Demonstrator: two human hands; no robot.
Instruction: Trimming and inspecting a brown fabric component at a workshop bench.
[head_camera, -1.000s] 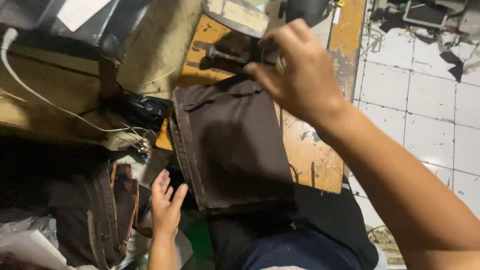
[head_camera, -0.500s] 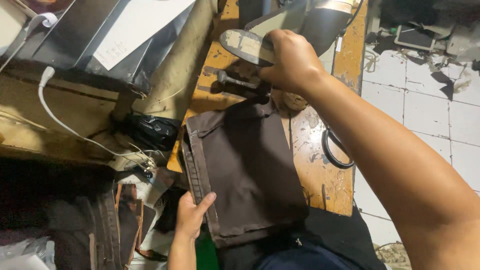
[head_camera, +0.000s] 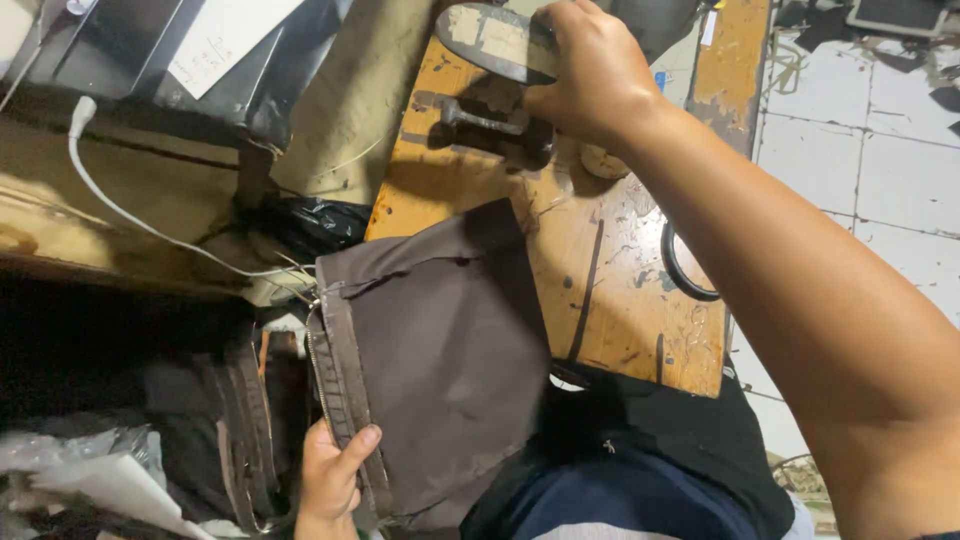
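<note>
A piece of dark brown fabric (head_camera: 440, 350) with a stitched band and zipper along its left edge hangs over the near left edge of a worn orange wooden table (head_camera: 620, 310). My left hand (head_camera: 330, 475) pinches the band near its lower end. My right hand (head_camera: 590, 70) reaches to the far end of the table and closes on the grey oval handwheel (head_camera: 495, 42) of a sewing machine. A small dark metal lever (head_camera: 485, 120) lies just below that hand.
A black cable loop (head_camera: 685, 275) hangs at the table's right edge. A white cord (head_camera: 130, 215) runs across tan boards on the left. Dark garments (head_camera: 230, 430) and crumpled paper (head_camera: 90, 475) pile at lower left. White floor tiles (head_camera: 860, 150) show on the right.
My right hand moved up onto the machine's wheel. The brown fabric slid toward me, baring more of the table. My left hand closed onto the fabric's band.
</note>
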